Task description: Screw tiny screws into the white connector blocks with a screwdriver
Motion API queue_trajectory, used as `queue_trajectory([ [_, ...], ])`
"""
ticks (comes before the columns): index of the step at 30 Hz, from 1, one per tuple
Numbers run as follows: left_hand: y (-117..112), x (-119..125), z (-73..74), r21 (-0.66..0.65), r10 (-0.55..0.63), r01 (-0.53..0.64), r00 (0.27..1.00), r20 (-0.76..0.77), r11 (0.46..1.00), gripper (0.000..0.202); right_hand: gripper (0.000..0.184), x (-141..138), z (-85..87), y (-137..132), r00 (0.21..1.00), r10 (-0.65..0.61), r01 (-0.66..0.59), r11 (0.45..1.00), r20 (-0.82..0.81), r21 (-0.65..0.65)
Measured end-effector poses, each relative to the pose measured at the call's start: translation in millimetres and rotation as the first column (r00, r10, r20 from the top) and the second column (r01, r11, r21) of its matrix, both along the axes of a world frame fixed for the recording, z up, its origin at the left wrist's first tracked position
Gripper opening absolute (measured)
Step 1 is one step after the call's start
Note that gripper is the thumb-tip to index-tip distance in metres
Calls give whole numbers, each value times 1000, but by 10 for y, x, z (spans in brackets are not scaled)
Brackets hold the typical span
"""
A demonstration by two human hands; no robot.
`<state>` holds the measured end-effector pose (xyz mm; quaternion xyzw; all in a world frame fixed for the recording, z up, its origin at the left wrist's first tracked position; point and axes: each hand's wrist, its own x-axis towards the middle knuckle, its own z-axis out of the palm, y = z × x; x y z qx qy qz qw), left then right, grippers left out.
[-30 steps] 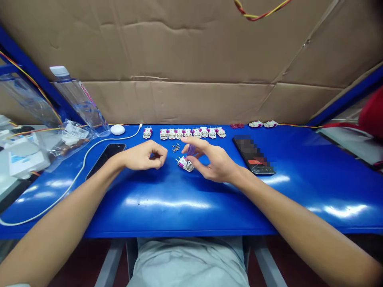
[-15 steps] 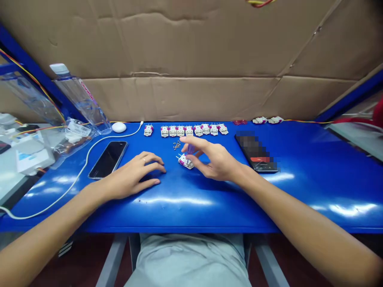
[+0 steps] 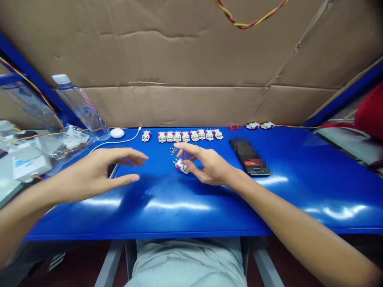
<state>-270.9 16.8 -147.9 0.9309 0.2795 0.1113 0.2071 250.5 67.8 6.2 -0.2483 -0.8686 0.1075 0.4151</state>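
Note:
My right hand (image 3: 211, 167) hovers over the middle of the blue table (image 3: 191, 199), thumb and fingers pinched on a small purple see-through piece (image 3: 186, 154). Just under those fingertips a white-and-magenta plug part (image 3: 181, 166) lies on the table. My left hand (image 3: 98, 173) floats above the table's left side, fingers spread and holding nothing. It covers most of a dark phone (image 3: 113, 169). A little heap of tiny screws (image 3: 173, 150) lies behind the plug part. Behind them stands a row of several similar white-and-magenta parts (image 3: 185, 136), with a single one (image 3: 146, 136) set apart at its left.
Another black phone (image 3: 249, 157) lies right of my right hand. A white puck (image 3: 117, 133) with a cable, a clear bottle (image 3: 80, 105) and plastic bags (image 3: 70, 139) sit at the left. Two more parts (image 3: 259, 126) lie at the back right. Cardboard (image 3: 191, 59) walls the back.
My left hand opened from a pinch near the plug part, drew back to the left and lifted off the table over the phone. My right hand stayed at the plug part.

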Motion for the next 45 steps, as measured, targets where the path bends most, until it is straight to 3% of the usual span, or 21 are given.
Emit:
queue_trajectory([
  [2,624,1686,895,8,-18,18,999,48,1000,37,59,-2,-14,20,998,12,-13,1000,-54,-2],
  [3,843,2290,1255,14,-27,26,997,71,1000,36,59,-3,-23,29,996,7,-8,1000,-84,-5],
  [4,988,2707,1524,12,-35,34,995,89,999,35,58,-5,-31,37,994,-10,9,1000,-110,-8],
  [6,1088,3053,1783,-12,-51,52,993,104,999,31,51,-9,-42,43,986,-74,73,997,-152,-10],
  [9,1009,2922,1718,-43,-67,73,990,127,996,22,40,-28,-47,30,972,-157,159,987,-174,-2],
  [14,969,2776,1516,-55,-41,51,985,170,997,21,49,-102,-46,17,983,-90,91,996,-158,-1],
  [19,993,2854,1498,-47,-45,55,977,206,997,19,44,-131,-27,49,967,-196,211,974,-165,82],
  [24,962,2849,1491,-17,-45,50,976,215,999,20,45,-96,34,33,989,-109,113,993,-99,40],
  [28,946,2869,1491,-13,-37,40,977,210,999,18,35,-98,45,22,977,-144,165,977,-155,136],
  [31,947,2876,1480,-16,-30,34,975,221,999,18,39,-101,34,33,991,-92,101,990,-99,95],
  [36,966,2867,1467,-21,-62,68,976,207,997,18,29,-91,12,63,979,-156,175,973,-131,150],
  [41,965,2869,1458,-35,-46,55,973,225,998,22,42,-90,28,60,998,-56,59,994,-34,89],
  [45,947,2890,1452,-19,-82,89,967,239,996,18,32,-119,28,35,990,-125,135,969,-63,205],
])
